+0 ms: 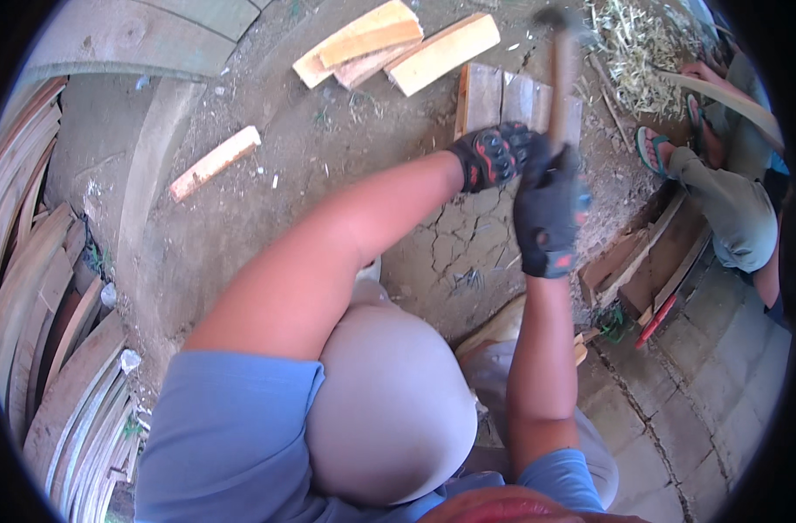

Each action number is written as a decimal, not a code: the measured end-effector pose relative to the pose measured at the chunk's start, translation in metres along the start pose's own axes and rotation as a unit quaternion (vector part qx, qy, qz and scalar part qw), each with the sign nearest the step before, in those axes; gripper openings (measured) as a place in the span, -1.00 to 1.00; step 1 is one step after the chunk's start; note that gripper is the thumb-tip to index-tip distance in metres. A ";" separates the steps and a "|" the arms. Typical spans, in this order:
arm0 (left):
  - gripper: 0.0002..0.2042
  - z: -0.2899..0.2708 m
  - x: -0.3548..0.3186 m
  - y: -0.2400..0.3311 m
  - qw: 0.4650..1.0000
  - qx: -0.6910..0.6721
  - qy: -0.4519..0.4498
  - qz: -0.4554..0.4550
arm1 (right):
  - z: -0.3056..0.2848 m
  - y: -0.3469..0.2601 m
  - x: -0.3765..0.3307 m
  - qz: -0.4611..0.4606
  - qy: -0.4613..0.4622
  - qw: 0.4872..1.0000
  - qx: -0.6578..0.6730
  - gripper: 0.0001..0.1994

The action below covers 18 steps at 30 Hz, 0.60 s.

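My right hand, in a black glove with red marks, is closed round a wooden-handled, hammer-like tool. The handle points away from me, and its dark head at the far end is blurred. My left hand, also gloved, touches or nearly touches the right one, its fingers curled. Whatever those fingers hold, if anything, is hidden. Just beyond both hands a weathered wooden block lies on the dirt, partly covered by the left glove and the tool.
Pale cut wood pieces lie at the far side, and a single stick lies left. Curved planks are stacked along the left edge. At right another person in sandals holds a curved wooden strip, near wood shavings and boards.
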<state>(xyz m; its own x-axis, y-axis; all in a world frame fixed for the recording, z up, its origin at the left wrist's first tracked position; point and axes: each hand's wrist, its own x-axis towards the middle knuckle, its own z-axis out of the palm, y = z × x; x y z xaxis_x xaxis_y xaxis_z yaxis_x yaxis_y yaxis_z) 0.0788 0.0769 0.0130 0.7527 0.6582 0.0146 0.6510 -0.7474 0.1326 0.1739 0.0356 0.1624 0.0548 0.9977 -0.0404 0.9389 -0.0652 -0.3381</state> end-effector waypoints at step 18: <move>-0.52 0.030 -0.011 -0.007 0.990 -0.025 0.136 -0.007 | -0.040 -0.051 0.020 -0.158 0.183 0.962 0.129 -0.56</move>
<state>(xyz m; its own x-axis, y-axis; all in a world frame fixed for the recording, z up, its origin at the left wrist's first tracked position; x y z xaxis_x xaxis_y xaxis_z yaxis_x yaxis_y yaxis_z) 0.0688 0.0722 -0.0174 0.6853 0.6732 0.2779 0.6497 -0.7375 0.1843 0.1406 0.0592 0.2163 -0.0596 0.9049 0.4215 0.8158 0.2875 -0.5019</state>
